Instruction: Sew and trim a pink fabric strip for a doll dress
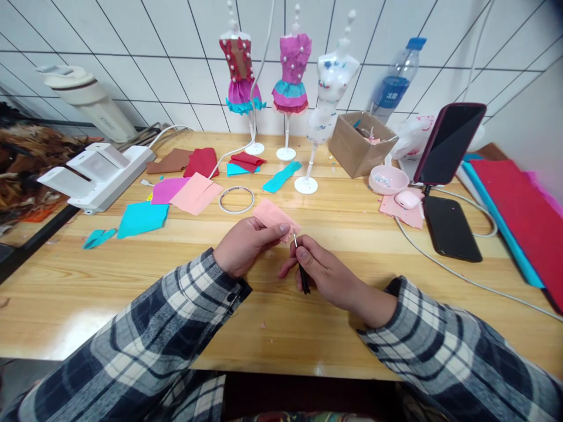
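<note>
My left hand (246, 242) pinches a small piece of pink crepe paper (273, 215) between thumb and fingers, just above the middle of the table. Its lower edge looks jagged near the thumb. My right hand (323, 266) is closed around small black-handled scissors (303, 280), whose short silver tip touches or nearly touches that jagged edge. The fingers partly hide the scissors' handles. Beyond my hands stand a white mannequin (333, 82) with blue marks, a mannequin in a purple dress (295, 64) and one in a red, purple and blue dress (241, 76).
A metal ring (236, 210) and coloured paper sheets (143, 220) lie to the left, near a white charging dock (103, 176). On the right are a cardboard box (358, 149), a pink bowl (387, 186), a phone on a stand (451, 143), a black power bank (453, 228) and cables.
</note>
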Available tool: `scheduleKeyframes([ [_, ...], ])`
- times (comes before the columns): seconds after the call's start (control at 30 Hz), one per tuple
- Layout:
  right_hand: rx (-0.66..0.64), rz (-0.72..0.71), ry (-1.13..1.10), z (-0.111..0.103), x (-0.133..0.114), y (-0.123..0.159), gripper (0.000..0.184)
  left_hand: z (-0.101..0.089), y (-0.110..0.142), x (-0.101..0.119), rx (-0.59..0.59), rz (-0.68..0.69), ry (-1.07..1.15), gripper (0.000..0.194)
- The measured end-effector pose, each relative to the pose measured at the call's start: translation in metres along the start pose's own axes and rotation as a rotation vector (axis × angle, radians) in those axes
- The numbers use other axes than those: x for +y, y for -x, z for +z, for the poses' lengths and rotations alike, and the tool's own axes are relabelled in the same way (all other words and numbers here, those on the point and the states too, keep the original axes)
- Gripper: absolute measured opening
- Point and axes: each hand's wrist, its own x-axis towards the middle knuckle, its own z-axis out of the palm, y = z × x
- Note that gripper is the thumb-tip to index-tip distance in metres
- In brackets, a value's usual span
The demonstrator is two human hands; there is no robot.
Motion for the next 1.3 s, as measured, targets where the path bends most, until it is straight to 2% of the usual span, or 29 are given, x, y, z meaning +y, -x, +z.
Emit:
scheduleKeyframes([
  [0.27, 0.01, 0.013, -0.012, -0.001, 0.002, 0.0, 0.031, -0.004, -0.001, -0.004, 0.046, -0.021, 0.004, 0.026],
  [0.7, -0.002, -0.02, 0.019, -0.002, 0.006, -0.001, 0.034, -0.005, -0.003, -0.004, 0.012, -0.012, -0.005, 0.024],
  [0.87, 0.001, 0.009, 0.045, -0.002, 0.004, 0.0, 0.033, -0.005, -0.003, -0.002, 0.021, -0.024, -0.007, 0.023],
  [1.0, -0.092, 0.091, 0.09, -0.013, -0.003, 0.002, 0.035, -0.014, -0.003, 0.008, 0.087, -0.065, 0.021, 0.025],
  [1.07, -0.119, 0.134, 0.123, -0.022, -0.008, 0.004, 0.036, -0.023, -0.004, 0.013, 0.067, -0.11, -0.01, 0.026],
  [1.17, -0.139, 0.142, 0.198, -0.033, -0.014, 0.006, 0.038, -0.032, -0.005, 0.016, -0.025, -0.192, -0.094, 0.026],
  [1.3, -0.246, 0.143, 0.288, -0.035, -0.017, 0.01, 0.043, -0.033, -0.004, 0.013, -0.106, -0.235, -0.174, 0.021],
])
